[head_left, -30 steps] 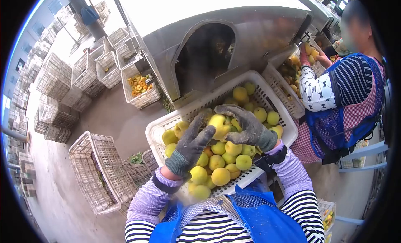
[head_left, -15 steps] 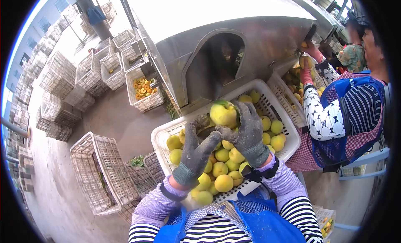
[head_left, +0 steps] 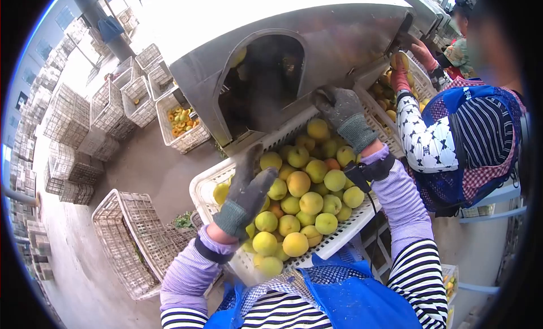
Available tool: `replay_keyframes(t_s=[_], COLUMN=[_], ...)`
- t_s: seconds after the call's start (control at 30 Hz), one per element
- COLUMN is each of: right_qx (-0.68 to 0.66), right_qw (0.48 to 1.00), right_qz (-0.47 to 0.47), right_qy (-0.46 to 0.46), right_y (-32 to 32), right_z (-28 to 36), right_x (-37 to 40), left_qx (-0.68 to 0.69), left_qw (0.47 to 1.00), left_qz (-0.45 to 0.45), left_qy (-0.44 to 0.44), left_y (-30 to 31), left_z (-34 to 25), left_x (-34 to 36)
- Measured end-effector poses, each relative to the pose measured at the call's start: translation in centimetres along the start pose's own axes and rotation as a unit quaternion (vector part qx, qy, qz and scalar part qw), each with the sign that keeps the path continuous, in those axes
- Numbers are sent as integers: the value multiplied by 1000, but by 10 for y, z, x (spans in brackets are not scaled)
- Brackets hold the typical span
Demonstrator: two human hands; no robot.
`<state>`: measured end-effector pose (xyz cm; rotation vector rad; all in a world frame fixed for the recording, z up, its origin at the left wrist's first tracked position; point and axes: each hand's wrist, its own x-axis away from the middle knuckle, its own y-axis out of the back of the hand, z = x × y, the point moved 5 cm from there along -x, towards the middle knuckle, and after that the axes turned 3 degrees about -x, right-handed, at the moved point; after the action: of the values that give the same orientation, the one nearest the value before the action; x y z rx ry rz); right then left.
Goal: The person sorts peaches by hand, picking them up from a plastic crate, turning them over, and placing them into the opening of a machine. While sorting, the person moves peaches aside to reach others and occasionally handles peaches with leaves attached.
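Note:
A white plastic crate (head_left: 334,248) full of yellow-green peaches (head_left: 311,203) sits in front of me, below a metal machine (head_left: 192,91) with a dark arched opening. My left hand (head_left: 244,190), in a grey glove, is over the crate's left side with its fingers apart and nothing seen in it. Near the crate's upper right edge, just below the opening's right side, is my gloved right hand (head_left: 343,114); its fingers are bent and no fruit shows in them. A yellow fruit (head_left: 238,57) appears blurred inside the opening.
At the right a co-worker in a blue vest (head_left: 481,142) holds a peach (head_left: 399,61) over another crate (head_left: 370,105). A crate of cut fruit (head_left: 189,139) stands on the floor to the left, with empty crates (head_left: 121,238) nearer me and stacks behind.
The peach that was between my hands has left them. My hands have moved apart, the right one up toward the machine. The view has shifted, and more peaches in the crate show.

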<state>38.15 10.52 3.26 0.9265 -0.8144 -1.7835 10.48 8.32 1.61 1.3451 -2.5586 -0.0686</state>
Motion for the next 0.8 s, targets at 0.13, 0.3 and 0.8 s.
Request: replay_keyframes(t_s=[0.13, 0.3, 0.8], right_qx=[141, 109, -344], right_qw=[983, 985, 927], right_qz=[108, 106, 20], right_qy=[-52, -84, 151], right_y=[-62, -142, -42], right_z=[-86, -103, -7], right_x=[23, 46, 117], left_qx=[-505, -512, 196], left_qw=[814, 834, 975], left_qz=[262, 67, 101], left_qy=[-119, -192, -1], left_y=[-55, -111, -47], left_z=[44, 130, 17], left_x=[-67, -136, -23])
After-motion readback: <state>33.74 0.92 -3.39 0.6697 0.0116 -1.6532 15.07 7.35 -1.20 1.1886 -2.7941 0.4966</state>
